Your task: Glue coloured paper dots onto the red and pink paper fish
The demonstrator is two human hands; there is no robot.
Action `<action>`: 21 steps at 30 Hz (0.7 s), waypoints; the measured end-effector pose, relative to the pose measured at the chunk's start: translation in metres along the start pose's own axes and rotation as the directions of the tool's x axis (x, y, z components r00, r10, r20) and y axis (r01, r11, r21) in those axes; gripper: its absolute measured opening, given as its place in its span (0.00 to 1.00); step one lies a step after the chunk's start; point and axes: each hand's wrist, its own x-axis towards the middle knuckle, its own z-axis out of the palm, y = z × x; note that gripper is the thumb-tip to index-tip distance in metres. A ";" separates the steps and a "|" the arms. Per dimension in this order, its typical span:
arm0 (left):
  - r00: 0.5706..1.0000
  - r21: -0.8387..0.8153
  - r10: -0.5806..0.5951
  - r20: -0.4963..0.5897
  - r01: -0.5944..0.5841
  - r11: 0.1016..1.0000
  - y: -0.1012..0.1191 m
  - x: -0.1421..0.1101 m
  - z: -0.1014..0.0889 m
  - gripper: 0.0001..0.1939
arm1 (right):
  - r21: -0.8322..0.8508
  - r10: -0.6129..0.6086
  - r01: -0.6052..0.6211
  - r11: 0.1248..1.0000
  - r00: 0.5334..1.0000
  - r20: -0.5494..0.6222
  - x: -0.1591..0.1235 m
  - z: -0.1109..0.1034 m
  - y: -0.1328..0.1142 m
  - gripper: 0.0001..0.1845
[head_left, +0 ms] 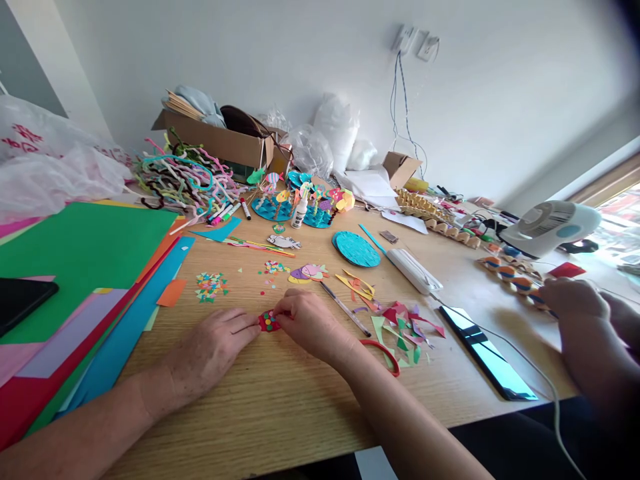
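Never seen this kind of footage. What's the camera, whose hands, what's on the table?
No machine: these are a person's bare hands, filmed by one camera worn on the head, looking forward and down. The left hand touches one end of a red paper piece with coloured dots; the right hand is at the other, its grip unclear. On the wooden table are confetti, paper scraps, a pen, a white bottle and a blue disc. Hands at far right are another person's.
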 end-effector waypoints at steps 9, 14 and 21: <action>1.000 -0.016 -0.011 -0.025 0.011 1.000 0.001 -0.002 -0.001 0.20 | 0.012 0.014 -0.014 1.000 0.999 -0.037 -0.004 -0.013 0.002 0.12; 0.999 -0.037 -0.027 -0.047 0.025 0.999 0.000 -0.003 0.003 0.21 | -0.005 -0.026 0.026 1.000 1.000 -0.017 -0.003 -0.014 0.002 0.12; 0.999 -0.020 -0.049 -0.007 0.049 0.999 -0.001 -0.005 0.005 0.21 | -0.052 -0.026 0.028 0.998 0.999 0.033 0.001 -0.005 0.001 0.11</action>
